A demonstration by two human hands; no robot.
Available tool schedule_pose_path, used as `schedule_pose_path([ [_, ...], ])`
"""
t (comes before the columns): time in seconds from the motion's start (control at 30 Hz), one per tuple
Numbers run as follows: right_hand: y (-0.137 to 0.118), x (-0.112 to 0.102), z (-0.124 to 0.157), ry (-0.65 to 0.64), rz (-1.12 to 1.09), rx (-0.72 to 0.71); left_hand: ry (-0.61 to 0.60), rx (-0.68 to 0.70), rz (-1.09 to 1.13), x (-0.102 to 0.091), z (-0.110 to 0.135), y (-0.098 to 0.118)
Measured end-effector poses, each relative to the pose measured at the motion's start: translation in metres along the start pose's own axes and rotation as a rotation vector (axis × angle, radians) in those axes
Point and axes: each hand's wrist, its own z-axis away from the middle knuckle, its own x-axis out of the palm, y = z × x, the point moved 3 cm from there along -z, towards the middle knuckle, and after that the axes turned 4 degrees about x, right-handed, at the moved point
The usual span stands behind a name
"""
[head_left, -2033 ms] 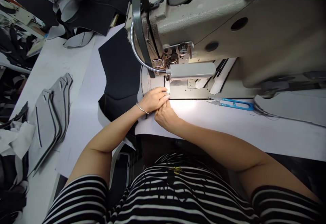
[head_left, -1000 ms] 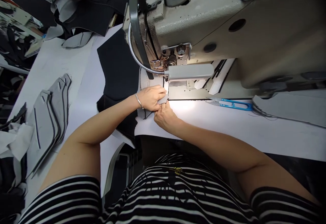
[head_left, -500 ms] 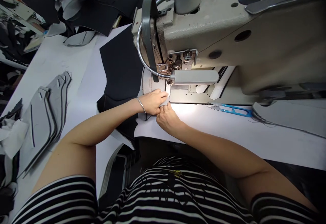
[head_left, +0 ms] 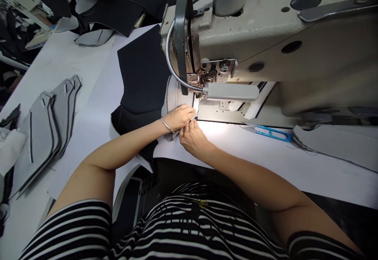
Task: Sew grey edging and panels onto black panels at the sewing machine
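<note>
A grey fabric piece point(head_left: 174, 94) lies under the needle area of a large beige sewing machine point(head_left: 265, 43). My left hand point(head_left: 178, 117), with a thin bracelet at the wrist, presses on the near edge of the grey piece with curled fingers. My right hand point(head_left: 191, 136) pinches the same edge from the near side, touching the left hand. A black fabric piece point(head_left: 141, 75) spreads left of the machine, under the grey one. The machine's small lamp point(head_left: 233, 91) lights the bed beside my hands.
Blue thread snips point(head_left: 270, 132) lie on the white table point(head_left: 94, 94) right of my hands. A stack of grey cut pieces point(head_left: 47, 122) sits at the left. Dark and grey fabric scraps point(head_left: 97, 12) pile at the far left. A grey panel point(head_left: 336, 145) lies at the right.
Both hands have stayed at the grey piece's edge by the needle, shifting their grip slightly. The view has drifted, so the machine sits lower and more to the right.
</note>
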Motion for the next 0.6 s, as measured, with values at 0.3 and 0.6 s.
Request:
schedule_pose_path([
  [0.3, 0.018, 0.005, -0.014, 0.047, -0.010, 0.063, 0.017, -0.066, -0.043, 0.005, -0.013, -0.019],
  [0.6, 0.016, 0.021, -0.016, 0.127, -0.077, 0.080, 0.137, -0.295, 0.069, 0.004, -0.013, -0.019],
])
